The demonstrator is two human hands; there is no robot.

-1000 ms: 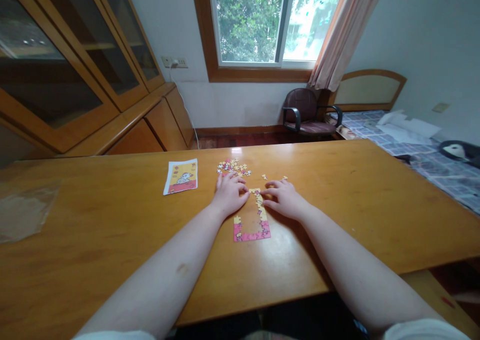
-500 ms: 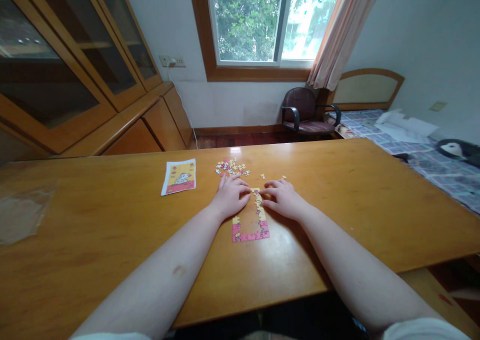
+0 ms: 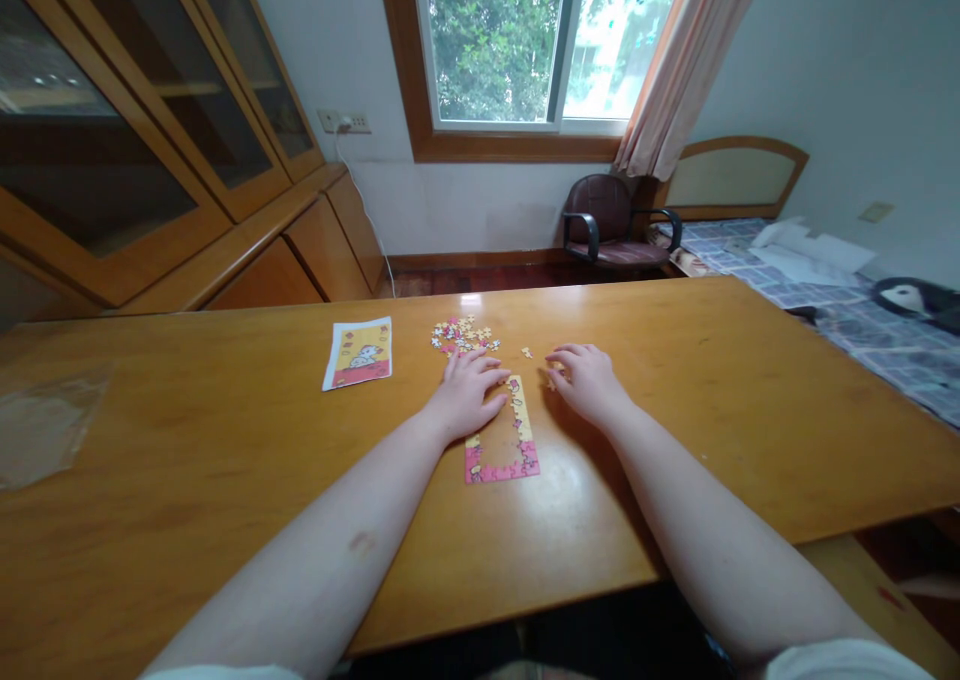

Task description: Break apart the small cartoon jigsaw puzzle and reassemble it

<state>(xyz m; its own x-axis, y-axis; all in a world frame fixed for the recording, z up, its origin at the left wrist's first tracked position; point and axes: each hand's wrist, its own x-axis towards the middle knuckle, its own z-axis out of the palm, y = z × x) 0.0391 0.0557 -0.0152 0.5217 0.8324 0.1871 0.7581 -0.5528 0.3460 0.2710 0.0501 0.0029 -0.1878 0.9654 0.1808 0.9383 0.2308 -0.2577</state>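
Note:
A partly joined jigsaw puzzle (image 3: 529,450) lies on the table, its pink bottom row and yellow right side forming a border around bare wood. My left hand (image 3: 469,395) rests palm down over its upper left part, fingers spread, hiding that side. To the right of the puzzle is my right hand (image 3: 589,382), fingers bent and apart. Puzzle pieces (image 3: 552,384) show beneath its fingertips; whether they are touched I cannot tell. Another loose piece (image 3: 526,353) lies between the hands. Beyond my left fingers is a pile of puzzle pieces (image 3: 461,334).
A picture card (image 3: 360,355) with a white animal on yellow and pink lies left of the pile. A clear plastic bag (image 3: 45,430) is at the table's far left. Past the wooden table (image 3: 675,390) stand a chair (image 3: 604,220), a bed (image 3: 817,310) and a glass-doored cabinet (image 3: 225,150).
My right hand has moved right, off the puzzle's right edge, to the loose pieces there. My left hand has shifted slightly to the right, with its fingers straighter.

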